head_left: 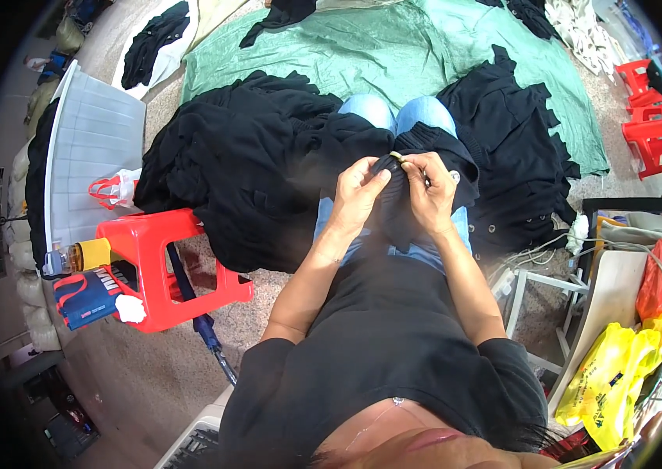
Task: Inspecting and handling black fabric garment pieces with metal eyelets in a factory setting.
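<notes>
- A speckled grey floor carries a crumpled pale-green sheet; a heap of black knitted garments covers its near left corner, and a spread black garment with metal-looking rings lies over its near right part.
- A glossy red plastic stool stands left of the person, near the heap's near edge.
- The black fabric piece with a ribbed-looking surface is over the lap in light-blue jeans, on the near side of the knees, between the hands.
- The left hand pinches the fabric's upper fold, thumb and fingertips close together.
- The right hand has its thumb and fingertips narrowed on the same fold, beside a small yellowish piece; what that is, I cannot tell.
- The likeliest trouble is a slip: the pinched bit is small, and a loosened fingertip could let the fold or the yellowish piece drop.
- Pulling the hands apart too hard might stretch the knit; black lying on black could also get the wrong layer caught.
- The pinched end points away from the person, toward the sheet's far edge. The long axis of the hanging part runs roughly from the knees toward the waist; its lower end merges with dark clothing.
</notes>
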The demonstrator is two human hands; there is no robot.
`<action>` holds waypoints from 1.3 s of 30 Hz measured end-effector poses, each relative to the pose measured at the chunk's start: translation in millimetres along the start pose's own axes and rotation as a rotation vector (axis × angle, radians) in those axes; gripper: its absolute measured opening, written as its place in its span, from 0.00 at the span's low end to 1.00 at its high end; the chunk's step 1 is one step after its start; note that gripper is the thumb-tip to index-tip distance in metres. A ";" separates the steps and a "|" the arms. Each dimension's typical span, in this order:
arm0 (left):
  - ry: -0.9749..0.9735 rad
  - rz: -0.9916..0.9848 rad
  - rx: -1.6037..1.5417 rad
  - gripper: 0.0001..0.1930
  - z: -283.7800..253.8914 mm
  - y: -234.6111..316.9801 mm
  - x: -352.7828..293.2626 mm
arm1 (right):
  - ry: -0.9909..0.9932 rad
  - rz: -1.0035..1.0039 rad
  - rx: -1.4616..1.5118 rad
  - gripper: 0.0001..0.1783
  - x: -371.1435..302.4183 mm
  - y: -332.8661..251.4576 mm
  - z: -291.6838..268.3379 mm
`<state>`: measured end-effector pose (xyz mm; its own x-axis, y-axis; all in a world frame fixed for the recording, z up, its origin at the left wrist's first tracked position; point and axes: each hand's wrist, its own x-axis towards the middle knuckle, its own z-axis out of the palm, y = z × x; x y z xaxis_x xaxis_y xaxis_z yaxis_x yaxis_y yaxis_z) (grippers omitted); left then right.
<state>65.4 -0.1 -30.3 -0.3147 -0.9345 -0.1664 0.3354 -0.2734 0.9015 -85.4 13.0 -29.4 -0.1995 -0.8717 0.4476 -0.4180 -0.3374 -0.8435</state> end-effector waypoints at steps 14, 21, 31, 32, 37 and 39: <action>0.135 -0.029 -0.198 0.08 -0.4 -3.8 -3.5 | 0.042 -0.147 -0.079 0.12 8.1 -19.1 -10.2; 0.074 -0.255 -0.677 0.07 -10.5 29.5 2.5 | -0.531 0.353 0.184 0.15 57.1 15.5 -45.1; -0.007 0.012 -0.257 0.25 -26.0 51.0 26.6 | -0.699 0.455 0.565 0.09 89.0 3.3 -46.1; -0.016 0.105 -0.059 0.30 -21.2 60.6 29.6 | -0.719 0.421 0.567 0.11 95.6 -1.4 -48.5; -0.469 0.243 0.292 0.35 -8.9 95.4 44.7 | -0.795 0.317 0.602 0.10 115.5 -25.7 -45.6; -0.454 0.110 0.148 0.24 -2.4 96.4 43.5 | -0.751 0.315 0.602 0.09 122.1 -28.1 -42.3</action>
<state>86.2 -67.7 48.4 -0.6508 -0.7534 0.0942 0.2685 -0.1124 0.9567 -135.5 -69.0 61.5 0.4725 -0.8798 0.0509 0.1147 0.0042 -0.9934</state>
